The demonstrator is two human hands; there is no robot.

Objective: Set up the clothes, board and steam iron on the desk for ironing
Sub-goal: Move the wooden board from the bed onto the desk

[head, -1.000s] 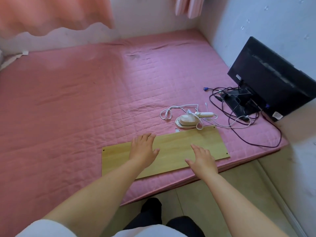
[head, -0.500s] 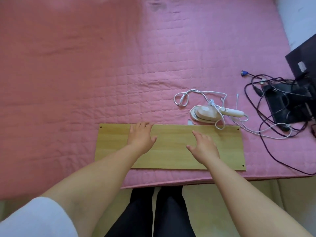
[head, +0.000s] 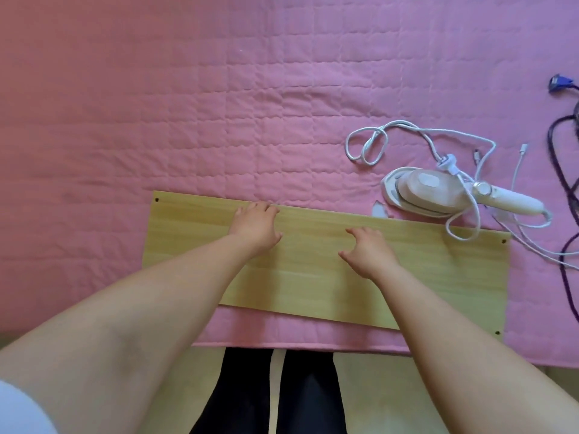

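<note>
Board [head: 313, 277] under both flat hands, fingers [head: 257, 211] spread, steam iron [head: 429, 187] beside, cord [head: 463, 236] overlapping corner.

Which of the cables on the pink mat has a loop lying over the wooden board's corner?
The steam iron's thick white cord: one loop rests on the board's far right corner. The thin white cable and the dark cables lie off the board, further right.

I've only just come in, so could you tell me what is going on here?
A person leans over a pink quilted mattress with both hands flat on a wooden board that lies near its front edge. The left hand is at the board's far edge, the right hand nearer its middle. A white steam iron lies just beyond the board, its cord looped loosely. No clothes are in view.
</note>
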